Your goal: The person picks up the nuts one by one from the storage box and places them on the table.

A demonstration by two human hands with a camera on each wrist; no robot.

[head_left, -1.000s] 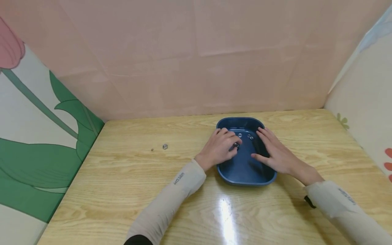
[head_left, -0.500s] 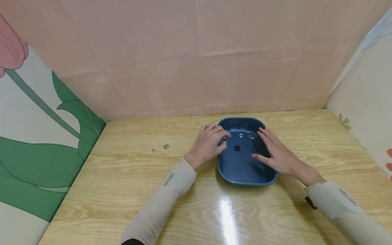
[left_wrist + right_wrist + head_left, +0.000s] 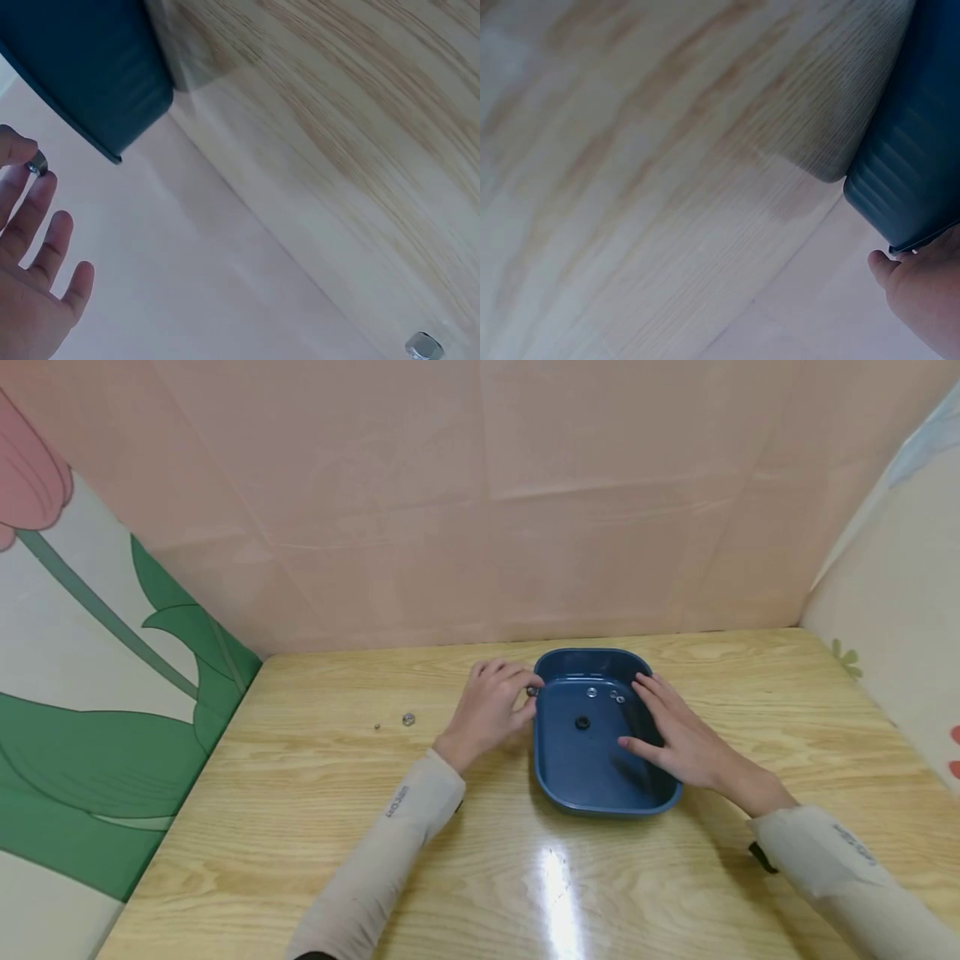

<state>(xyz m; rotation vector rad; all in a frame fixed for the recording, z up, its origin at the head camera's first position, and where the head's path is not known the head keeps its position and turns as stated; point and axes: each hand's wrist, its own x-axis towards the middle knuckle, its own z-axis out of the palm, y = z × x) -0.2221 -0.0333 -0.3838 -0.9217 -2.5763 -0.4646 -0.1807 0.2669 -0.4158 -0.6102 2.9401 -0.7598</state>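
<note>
My left hand (image 3: 486,706) is just off the blue tray's left rim, pinching a small metal nut (image 3: 37,163) between thumb and fingertip; the other fingers are spread in the left wrist view. Across the tray (image 3: 600,781), my right hand (image 3: 678,743) rests over the right rim with relaxed fingers, its thumb reaching inward. A black nut (image 3: 582,722) lies mid-tray. Towards the tray's back are a silver nut (image 3: 592,692) and two smaller silver pieces (image 3: 617,697). Left of the tray, a hex nut (image 3: 408,719) sits on the table beside a tiny metal piece (image 3: 377,727).
The wooden table (image 3: 300,827) ends at a pink cloth backdrop (image 3: 480,552) behind the tray. Printed panels stand at either side, the left one with a green leaf pattern (image 3: 82,760).
My left hand has lifted out of the tray and moved left past its rim with the nut. The black nut stays behind, now uncovered. My right hand has kept its place.
</note>
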